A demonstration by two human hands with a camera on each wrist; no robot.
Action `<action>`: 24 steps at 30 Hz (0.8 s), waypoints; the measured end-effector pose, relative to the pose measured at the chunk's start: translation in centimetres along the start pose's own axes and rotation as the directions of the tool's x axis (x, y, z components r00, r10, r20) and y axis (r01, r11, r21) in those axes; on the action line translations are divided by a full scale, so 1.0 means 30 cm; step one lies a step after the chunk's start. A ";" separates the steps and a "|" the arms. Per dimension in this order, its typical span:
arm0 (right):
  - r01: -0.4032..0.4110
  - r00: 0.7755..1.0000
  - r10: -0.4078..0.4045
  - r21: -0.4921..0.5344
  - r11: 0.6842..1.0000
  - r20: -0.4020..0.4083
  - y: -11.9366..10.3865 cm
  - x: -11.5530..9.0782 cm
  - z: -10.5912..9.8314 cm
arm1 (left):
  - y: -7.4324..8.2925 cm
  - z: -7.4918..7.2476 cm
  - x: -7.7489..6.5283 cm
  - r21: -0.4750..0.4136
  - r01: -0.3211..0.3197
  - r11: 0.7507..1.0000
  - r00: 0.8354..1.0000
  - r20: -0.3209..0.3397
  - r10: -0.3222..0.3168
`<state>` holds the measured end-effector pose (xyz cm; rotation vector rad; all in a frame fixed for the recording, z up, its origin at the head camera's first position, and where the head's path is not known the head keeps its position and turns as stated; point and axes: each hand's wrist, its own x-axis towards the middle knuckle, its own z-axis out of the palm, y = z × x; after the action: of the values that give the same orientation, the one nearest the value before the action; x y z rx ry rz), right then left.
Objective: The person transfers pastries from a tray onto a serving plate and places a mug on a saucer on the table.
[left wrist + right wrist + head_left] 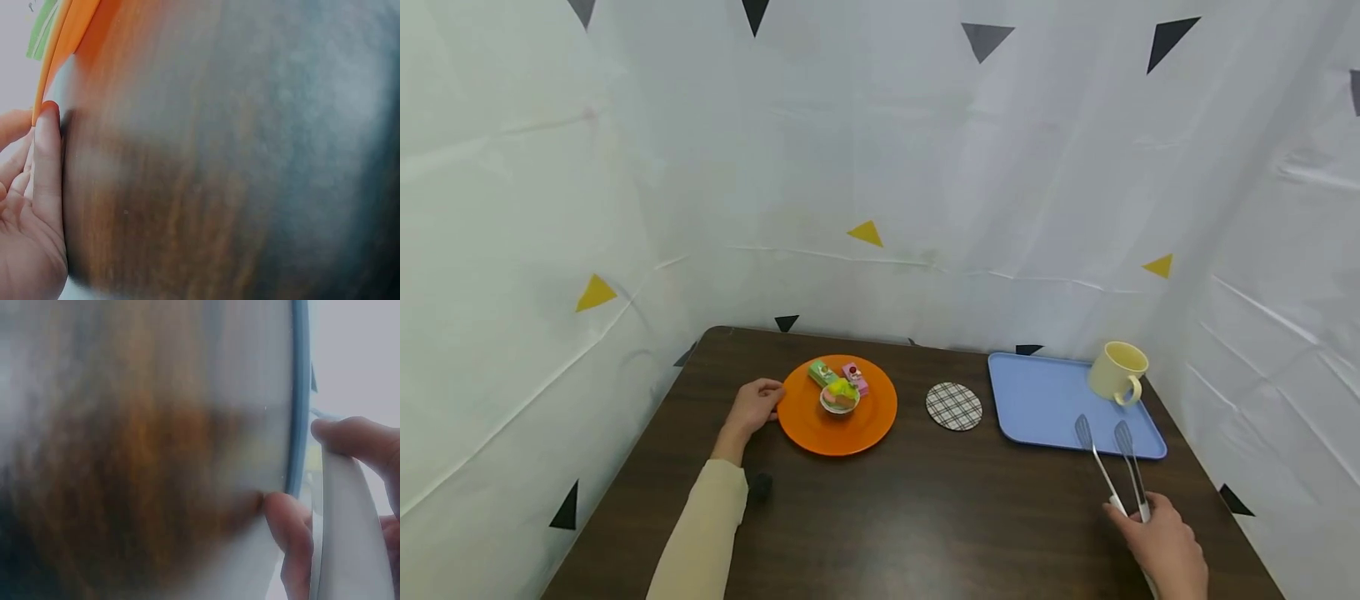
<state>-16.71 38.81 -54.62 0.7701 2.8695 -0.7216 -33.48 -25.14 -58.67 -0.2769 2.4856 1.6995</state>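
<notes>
My left hand pinches the left rim of a round orange plate; in the left wrist view the thumb and a finger meet at its edge. On the plate sit a green piece of toy cake, a pink one and a small cup with yellow and pinkish contents. At the lower right of the head view, my right hand grips the white handles of metal tongs. Their two whisk-like tips stand apart, overlapping the near edge of a blue tray.
On the tray's right side stands a pale yellow mug. A round checked coaster lies between plate and tray on the dark wooden table. White sheeting with coloured triangles hangs behind and at both sides.
</notes>
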 end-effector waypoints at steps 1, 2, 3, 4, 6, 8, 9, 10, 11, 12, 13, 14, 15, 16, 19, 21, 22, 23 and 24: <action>-0.002 1.000 0.002 0.002 1.000 -0.004 0.002 0.003 -0.001 | -0.001 0.000 0.000 0.000 0.000 1.000 1.000 -0.001 0.000; -0.002 1.000 0.002 0.003 1.000 -0.005 0.004 0.005 -0.002 | -0.002 -0.001 0.000 -0.002 0.002 1.000 1.000 -0.002 -0.002; -0.004 1.000 0.004 0.003 1.000 -0.004 0.006 0.007 -0.004 | -0.004 -0.001 0.000 0.000 0.001 1.000 1.000 -0.002 -0.001; -0.007 1.000 0.007 0.003 1.000 -0.007 0.007 0.009 -0.005 | -0.005 0.000 0.000 -0.001 0.001 1.000 1.000 -0.002 -0.001; -0.009 1.000 0.009 0.002 1.000 -0.016 0.009 0.015 -0.004 | -0.005 -0.002 -0.001 0.002 -0.004 1.000 1.000 -0.003 0.004; -0.012 1.000 0.012 -0.006 1.000 -0.025 0.009 0.020 -0.003 | -0.006 -0.002 -0.002 0.003 -0.010 1.000 1.000 0.000 0.010; -0.017 0.999 0.016 -0.011 1.000 -0.028 0.008 0.022 -0.002 | -0.008 -0.002 -0.004 0.004 -0.012 1.000 1.000 0.002 0.012; -0.022 0.999 0.021 -0.018 1.000 -0.028 0.007 0.025 -0.001 | -0.009 -0.002 -0.005 0.007 -0.013 1.000 1.000 0.003 0.013; -0.026 0.999 0.025 -0.025 0.999 -0.024 0.004 0.027 0.000 | -0.010 -0.003 -0.006 0.010 -0.014 1.000 1.000 0.003 0.014; -0.032 0.999 0.031 -0.032 0.999 -0.021 0.001 0.028 0.001 | -0.012 -0.004 -0.007 0.012 -0.015 1.000 1.000 0.004 0.015; -0.040 0.999 0.039 -0.036 0.999 -0.017 -0.003 0.029 0.002 | -0.013 -0.004 -0.008 0.013 -0.013 1.000 1.000 0.004 0.013; -0.045 0.999 0.044 -0.041 0.998 -0.014 -0.006 0.030 0.002 | -0.015 -0.005 -0.010 0.016 -0.014 1.000 1.000 0.005 0.014; -0.050 0.999 0.050 -0.046 0.998 -0.012 -0.010 0.030 0.003 | -0.016 -0.006 -0.011 0.019 -0.012 1.000 1.000 0.002 0.012; -0.054 0.998 0.054 -0.050 0.997 -0.010 -0.014 0.030 0.004 | -0.017 -0.006 -0.012 0.022 -0.013 1.000 1.000 -0.001 0.013; -0.074 0.997 0.073 -0.061 0.995 -0.015 -0.024 0.027 0.005 | -0.018 -0.006 -0.010 0.030 -0.010 0.999 1.000 0.004 0.010; -0.084 0.996 0.083 -0.064 0.994 -0.016 -0.028 0.025 0.004 | -0.017 -0.006 -0.005 0.034 -0.004 0.999 1.000 0.008 0.003; -0.088 0.996 0.087 -0.064 0.994 -0.014 -0.030 0.024 0.004 | -0.017 -0.006 -0.002 0.035 0.000 0.999 1.000 0.010 0.000; -0.091 0.996 0.091 -0.063 0.994 -0.012 -0.031 0.024 0.003 | -0.015 -0.005 0.001 0.035 0.005 0.999 1.000 0.012 -0.005; -0.091 0.996 0.091 -0.061 0.994 -0.013 -0.031 0.023 0.002 | -0.012 -0.006 0.003 0.032 0.007 0.999 1.000 0.014 -0.007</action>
<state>-17.78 38.38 -54.41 0.8920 2.8294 -0.6171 -33.49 -25.43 -58.96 -0.2692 2.4965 1.6521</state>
